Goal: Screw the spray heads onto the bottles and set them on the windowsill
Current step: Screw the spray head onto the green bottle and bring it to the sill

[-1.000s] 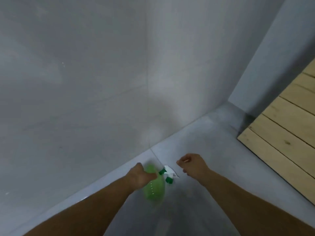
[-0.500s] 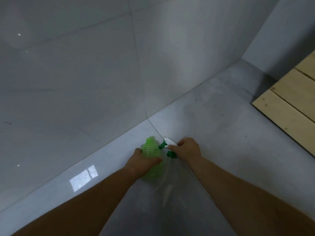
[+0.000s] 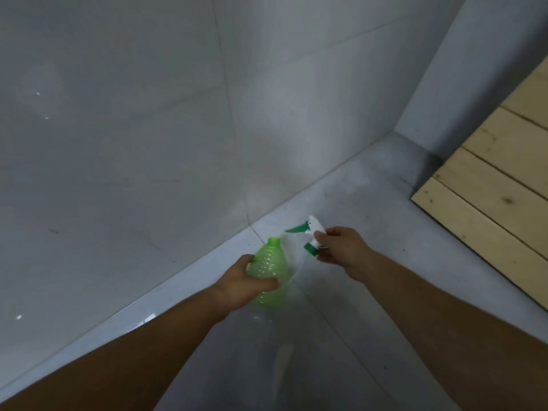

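Gripping the translucent green plastic bottle point(image 3: 268, 264) around its body, the left hand point(image 3: 241, 281) holds it tilted above the grey tiled floor point(image 3: 370, 232); the right hand point(image 3: 341, 249) pinches the white-and-green spray head point(image 3: 310, 234) just beside its open neck (not touching).

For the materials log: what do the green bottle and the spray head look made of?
Green bottle: likely thin translucent plastic; light glows through its ribbed body. Spray head: seemingly hard opaque plastic, white body with green trigger and collar; finish unclear through blur.
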The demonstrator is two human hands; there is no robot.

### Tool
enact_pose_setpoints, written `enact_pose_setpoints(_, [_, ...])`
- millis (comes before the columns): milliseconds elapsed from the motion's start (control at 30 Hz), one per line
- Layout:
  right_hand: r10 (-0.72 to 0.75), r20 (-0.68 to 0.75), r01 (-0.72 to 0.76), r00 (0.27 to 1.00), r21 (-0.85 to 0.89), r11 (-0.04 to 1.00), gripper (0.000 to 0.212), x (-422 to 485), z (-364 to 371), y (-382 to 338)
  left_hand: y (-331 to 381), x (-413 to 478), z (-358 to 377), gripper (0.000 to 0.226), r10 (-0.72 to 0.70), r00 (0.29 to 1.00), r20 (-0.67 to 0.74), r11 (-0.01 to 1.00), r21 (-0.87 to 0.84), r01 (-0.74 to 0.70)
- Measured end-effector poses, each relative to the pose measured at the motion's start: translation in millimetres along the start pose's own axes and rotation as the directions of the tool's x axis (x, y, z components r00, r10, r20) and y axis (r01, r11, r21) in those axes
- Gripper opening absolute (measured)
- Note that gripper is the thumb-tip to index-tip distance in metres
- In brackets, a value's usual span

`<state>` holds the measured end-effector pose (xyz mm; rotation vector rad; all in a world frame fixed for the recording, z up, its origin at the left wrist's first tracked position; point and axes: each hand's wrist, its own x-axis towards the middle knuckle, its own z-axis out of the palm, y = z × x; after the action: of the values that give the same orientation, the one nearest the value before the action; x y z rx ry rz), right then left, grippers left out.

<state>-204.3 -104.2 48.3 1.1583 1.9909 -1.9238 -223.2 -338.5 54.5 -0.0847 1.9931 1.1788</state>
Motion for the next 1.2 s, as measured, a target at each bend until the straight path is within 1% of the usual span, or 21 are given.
enact_pose_setpoints(33, [-0.027,-0.030,0.028,0.999,0.025,0.999,0.013,-4.4,-12.5,-16.0,10.8,-7.0,-2.8,0.067,0.029,0.999,0.013,1.000,0.010,-0.030])
enact_pose_setpoints(100, [-0.103,-0.134,0.114,0.986,0.077,0.990,0.013,-19.9,-38.7,-52.0,32.7,-23.1,-7.8,0.085,0.100,0.995,0.019,0.995,0.025,-0.100])
enact_pose_setpoints(167, [-0.188,-0.244,0.221,0.952,0.119,0.968,0.011,-40.5,-60.8,-87.7,53.5,-42.2,-12.0,0.090,0.164,0.986,0.015,0.985,0.057,-0.165])
enact_pose_setpoints(233, [-0.298,-0.308,0.345,0.903,0.111,0.932,0.014,-71.7,-79.3,-121.0,72.5,-62.7,-16.2,0.094,0.227,0.974,0.020,0.968,0.102,-0.228])
enact_pose_setpoints(267, [-0.340,-0.321,0.390,0.884,0.104,0.915,0.016,-79.9,-82.2,-128.2,76.2,-65.4,-17.8,0.094,0.242,0.970,0.022,0.961,0.132,-0.243])
enact_pose_setpoints(300, [-0.398,-0.345,0.452,0.850,0.091,0.888,0.017,-107.1,-92.1,-144.2,90.0,-84.8,-18.9,0.090,0.285,0.958,0.025,0.942,0.176,-0.285])
enact_pose_setpoints(367, [-0.463,-0.369,0.521,0.806,0.072,0.850,0.019,-131.4,-98.8,-159.1,99.5,-95.1,-20.8,0.082,0.322,0.946,0.035,0.922,0.214,-0.322])
enact_pose_setpoints(400, [-0.495,-0.385,0.558,0.779,0.066,0.827,0.020,-151.9,-105.3,-168.5,108.5,-110.0,-21.0,0.080,0.359,0.933,0.033,0.902,0.243,-0.356])
enact_pose_setpoints(467, [-0.539,-0.389,0.602,0.747,0.053,0.797,0.024,-185.7,-115.2,-182.1,119.0,-133.8,-21.1,0.082,0.410,0.912,0.032,0.866,0.300,-0.400])
enact_pose_setpoints(567, [-0.582,-0.385,0.646,0.716,0.050,0.762,0.025,-227.9,-124.5,-196.5,127.6,-163.4,-22.6,0.087,0.472,0.881,0.024,0.825,0.341,-0.451])
enact_pose_setpoints(667, [-0.596,-0.371,0.658,0.712,0.055,0.751,0.019,-258.5,-127.7,-200.0,132.9,-188.0,-22.8,0.086,0.522,0.852,0.031,0.783,0.378,-0.494])
enact_pose_setpoints(767, [-0.605,-0.365,0.670,0.708,0.073,0.739,0.019,-281.7,-130.2,-199.1,134.7,-205.2,-23.8,0.089,0.562,0.826,0.048,0.747,0.399,-0.532])
enact_pose_setpoints(1000, [-0.606,-0.393,0.690,0.691,0.110,0.715,0.023,-311.4,-136.2,-193.2,135.2,-240.0,-26.7,0.079,0.626,0.774,0.096,0.663,0.456,-0.593])
enact_pose_setpoints(1100, [-0.606,-0.391,0.690,0.693,0.112,0.716,0.021,-315.0,-133.7,-190.7,134.0,-245.2,-25.2,0.081,0.635,0.766,0.097,0.666,0.433,-0.607])
enact_pose_setpoints(1200, [-0.607,-0.335,0.670,0.721,0.111,0.734,0.020,-316.0,-125.2,-185.6,133.5,-246.8,-22.1,0.080,0.640,0.758,0.123,0.676,0.379,-0.632])
